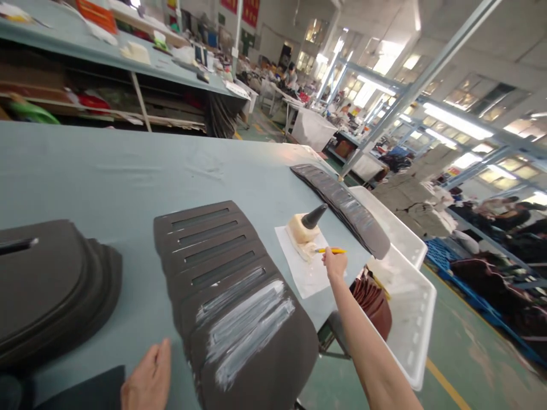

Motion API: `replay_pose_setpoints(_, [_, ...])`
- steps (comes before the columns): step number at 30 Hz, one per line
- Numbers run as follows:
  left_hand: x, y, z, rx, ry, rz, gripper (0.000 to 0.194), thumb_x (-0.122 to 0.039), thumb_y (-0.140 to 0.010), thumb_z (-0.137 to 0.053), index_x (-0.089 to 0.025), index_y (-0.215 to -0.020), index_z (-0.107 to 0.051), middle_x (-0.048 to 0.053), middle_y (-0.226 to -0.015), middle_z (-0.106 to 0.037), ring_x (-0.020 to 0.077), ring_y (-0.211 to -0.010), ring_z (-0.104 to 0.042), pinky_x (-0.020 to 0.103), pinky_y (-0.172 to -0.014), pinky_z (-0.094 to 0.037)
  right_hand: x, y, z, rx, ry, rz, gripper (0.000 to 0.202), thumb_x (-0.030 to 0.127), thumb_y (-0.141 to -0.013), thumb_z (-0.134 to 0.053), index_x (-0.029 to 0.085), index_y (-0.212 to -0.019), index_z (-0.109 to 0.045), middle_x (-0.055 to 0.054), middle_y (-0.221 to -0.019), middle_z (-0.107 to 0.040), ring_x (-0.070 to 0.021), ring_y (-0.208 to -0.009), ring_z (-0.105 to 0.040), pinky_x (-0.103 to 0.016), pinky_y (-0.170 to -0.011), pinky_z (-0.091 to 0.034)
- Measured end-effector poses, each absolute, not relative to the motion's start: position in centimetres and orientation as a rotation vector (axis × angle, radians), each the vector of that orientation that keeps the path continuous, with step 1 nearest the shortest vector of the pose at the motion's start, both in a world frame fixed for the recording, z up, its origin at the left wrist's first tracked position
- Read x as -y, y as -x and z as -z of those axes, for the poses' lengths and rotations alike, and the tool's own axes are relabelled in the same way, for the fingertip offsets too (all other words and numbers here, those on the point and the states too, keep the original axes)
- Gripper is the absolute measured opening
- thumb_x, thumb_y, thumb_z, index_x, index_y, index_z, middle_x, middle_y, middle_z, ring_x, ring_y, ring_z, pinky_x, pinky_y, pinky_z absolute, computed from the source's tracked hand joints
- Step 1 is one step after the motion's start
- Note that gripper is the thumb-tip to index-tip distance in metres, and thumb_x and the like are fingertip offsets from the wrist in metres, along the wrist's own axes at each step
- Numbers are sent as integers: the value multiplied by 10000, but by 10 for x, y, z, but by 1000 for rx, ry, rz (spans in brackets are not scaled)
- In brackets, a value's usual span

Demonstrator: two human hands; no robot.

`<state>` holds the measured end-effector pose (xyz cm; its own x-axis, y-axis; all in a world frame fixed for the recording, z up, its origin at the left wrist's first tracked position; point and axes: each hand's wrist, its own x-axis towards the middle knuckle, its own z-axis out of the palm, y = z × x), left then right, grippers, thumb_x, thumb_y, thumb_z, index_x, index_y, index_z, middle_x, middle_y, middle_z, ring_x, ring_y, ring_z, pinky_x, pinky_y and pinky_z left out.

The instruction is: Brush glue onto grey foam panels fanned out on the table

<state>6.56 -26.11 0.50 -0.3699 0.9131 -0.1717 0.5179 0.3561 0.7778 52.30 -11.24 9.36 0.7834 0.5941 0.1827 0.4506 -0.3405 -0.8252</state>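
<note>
My right hand [335, 264] is closed around a yellow-handled brush [337, 250]. The brush's tip touches whitish paste beside a cream-coloured container [301, 228] with a black cone-shaped nozzle [315, 216]. Beneath these lies a white sheet of paper [314, 279]. My left hand [149, 377] is low in the view, fingers stretched out, holding nothing, left of a stack of dark grey slotted panels [252, 324]. White wet streaks cover part of the panels' lower half, and several long slots run across the upper half.
A thick pile of dark panels [38, 285] lies at the left on the blue-green table [128, 171]. Another fanned stack [342, 208] lies along the far right edge. White plastic bins [405, 313] stand beside the table, near brown folded pieces [374, 307]. Behind is another workbench [171, 71].
</note>
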Motion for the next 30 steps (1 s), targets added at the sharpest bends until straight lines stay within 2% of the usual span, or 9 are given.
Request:
replay_pose_setpoints(6, [268,-56,2,-2031,-1142,-639,347,-509,-810,-375,-242,-659,-536,19,-548,-552,197,-540,-540,296,-529,-395,105,-513,-82,816,1988,-239,237,327,-672,-548,133,-776,-636,-24,-522,-637,-164,-454,-611,-213,-419,-446])
replay_pose_setpoints(9, [266,-55,4,-2009,-1117,-676,380,-479,-845,-331,-225,-968,-585,17,-737,-646,187,-649,-608,316,-652,-466,119,-516,-85,808,1998,-223,295,326,-680,-534,129,-875,-633,-16,-564,-644,-166,-501,-629,-213,-444,-452])
replay_pose_setpoints(11, [262,-58,3,-2027,-1190,-797,450,-480,-840,-368,-211,-1174,-505,34,-889,-650,195,-779,-623,347,-766,-478,130,-516,-89,823,2028,-216,293,315,-670,-538,130,-874,-638,-5,-548,-627,-167,-496,-622,-219,-459,-449])
replay_pose_setpoints(12, [259,-61,2,-2051,-1239,-864,491,-497,-828,-397,-192,-1202,-484,54,-944,-636,206,-838,-616,367,-814,-473,136,-512,-91,846,2040,-216,284,312,-667,-542,131,-863,-642,0,-538,-617,-167,-494,-618,-224,-471,-449])
replay_pose_setpoints(14, [254,-67,0,-2089,-1369,-961,498,-517,-807,-446,-166,-1154,-513,89,-1001,-607,235,-928,-586,407,-881,-451,146,-495,-94,932,2032,-243,265,315,-676,-553,137,-848,-649,6,-531,-604,-168,-508,-613,-230,-496,-448])
replay_pose_setpoints(17, [248,-79,-5,-2089,-1605,-966,376,-447,-798,-512,-186,-1067,-545,95,-1051,-593,266,-1018,-539,445,-915,-417,159,-438,-94,1168,1894,-451,238,339,-714,-580,154,-843,-654,12,-567,-602,-152,-521,-581,-232,-512,-432])
replay_pose_setpoints(22, [243,-95,-9,-2108,-1755,-854,383,-310,-789,-562,-186,-1143,-482,93,-1129,-573,269,-1073,-496,421,-888,-404,184,-310,-84,1574,1521,-840,173,334,-787,-578,185,-833,-654,-14,-738,-649,-140,-615,-568,-235,-575,-432])
replay_pose_setpoints(26, [244,-99,-11,-2158,-1796,-787,351,-282,-785,-562,-186,-1115,-488,91,-1125,-581,271,-1089,-487,418,-889,-381,190,-252,-70,1774,1366,-844,137,281,-813,-554,206,-848,-663,-27,-828,-674,-153,-722,-606,-243,-667,-457])
replay_pose_setpoints(30, [246,-99,-15,-2158,-1824,-765,230,-272,-792,-550,-214,-1014,-531,71,-1151,-586,263,-1114,-475,412,-893,-361,171,-282,-61,1838,1439,-719,148,297,-812,-545,216,-848,-663,-21,-824,-678,-159,-726,-608,-251,-680,-457])
